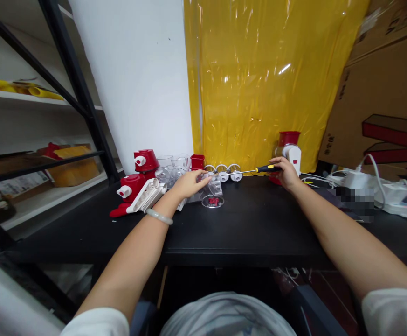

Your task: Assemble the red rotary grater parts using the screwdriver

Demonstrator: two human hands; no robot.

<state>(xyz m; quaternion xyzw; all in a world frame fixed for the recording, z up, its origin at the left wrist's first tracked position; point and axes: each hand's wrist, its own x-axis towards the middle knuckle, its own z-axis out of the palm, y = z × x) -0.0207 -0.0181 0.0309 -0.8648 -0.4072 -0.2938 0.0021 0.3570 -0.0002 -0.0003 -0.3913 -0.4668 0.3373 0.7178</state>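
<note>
My left hand [189,184] is closed on a clear plastic cup-shaped part [213,189] that lies tilted on the black table [252,228], with small red pieces [213,201] inside its mouth. My right hand [284,172] grips a screwdriver [255,170] with a black and yellow handle; its shaft points left toward the clear part. A red and white appliance [290,150] stands just behind my right hand. Three round clear and white parts [223,171] sit in a row behind the screwdriver shaft.
Red and white appliance bodies [138,184] and clear bowls [171,168] crowd the table's back left. White power adapters and cables [367,184] lie at the right. A black metal shelf frame [80,93] stands left, yellow plastic sheet [266,79] and cardboard boxes [381,93] behind.
</note>
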